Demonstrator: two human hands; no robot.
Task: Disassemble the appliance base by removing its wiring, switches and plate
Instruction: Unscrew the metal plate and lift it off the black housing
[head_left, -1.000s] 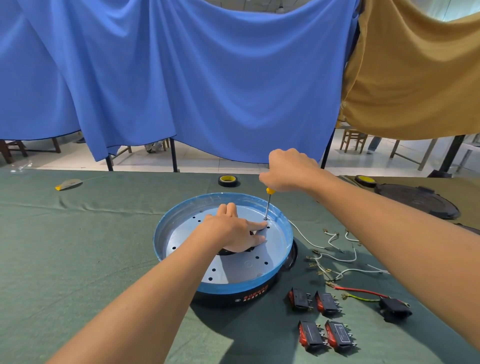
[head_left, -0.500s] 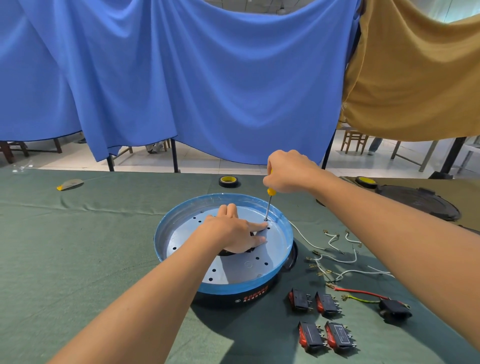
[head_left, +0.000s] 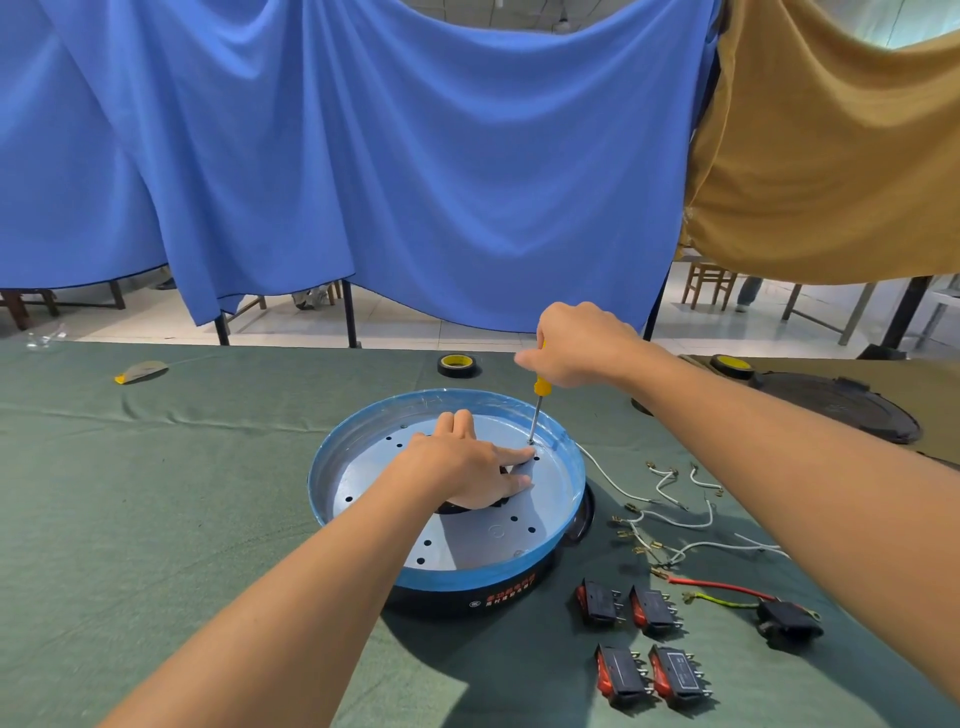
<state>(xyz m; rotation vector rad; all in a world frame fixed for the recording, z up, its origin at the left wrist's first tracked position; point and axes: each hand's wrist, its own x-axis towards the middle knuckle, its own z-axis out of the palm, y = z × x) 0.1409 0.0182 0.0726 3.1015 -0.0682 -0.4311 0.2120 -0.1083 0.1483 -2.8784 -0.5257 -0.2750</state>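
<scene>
The round black appliance base (head_left: 467, 597) stands mid-table with a blue-rimmed perforated metal plate (head_left: 550, 499) set in its top. My left hand (head_left: 462, 462) lies flat on the plate's middle, fingers straight, index finger reaching toward the screwdriver tip. My right hand (head_left: 576, 348) grips the yellow handle of a screwdriver (head_left: 537, 405), held nearly upright with its tip on a screw near the plate's far right edge. Several red-and-black switches (head_left: 639, 644) lie to the right of the base, beside loose white wires (head_left: 670, 514) and a black socket with red and yellow-green leads (head_left: 784, 621).
A green cloth (head_left: 156, 519) covers the table. A black tape roll (head_left: 457, 365) sits behind the base, another roll (head_left: 731, 365) and a dark round lid (head_left: 841, 405) at far right. A small yellow-tipped object (head_left: 140, 371) lies far left. Blue and mustard sheets hang behind.
My right hand has shifted slightly on the screwdriver handle, as if turning it. The tip stays on the same screw. My left hand has kept its place on the plate.
</scene>
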